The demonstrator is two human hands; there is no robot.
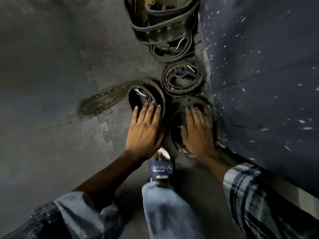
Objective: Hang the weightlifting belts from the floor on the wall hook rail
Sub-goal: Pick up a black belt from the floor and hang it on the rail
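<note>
Several dark leather weightlifting belts lie coiled on the floor along the foot of a wall. My left hand (145,125) lies flat with straight fingers on a coiled belt (156,94) whose perforated tail (103,100) stretches out to the left. My right hand (198,131) lies flat on the nearest coiled belt (175,121), right against the wall. A tighter coil (181,78) with a metal buckle sits just beyond. Further off lies a pile of wider belts (162,25). No hook rail is in view.
A dark blue wall (259,66) flecked with white rises on the right. The grey concrete floor (51,66) spreads to the left. My foot in a blue slide sandal (161,168) stands just behind the belts, between my forearms.
</note>
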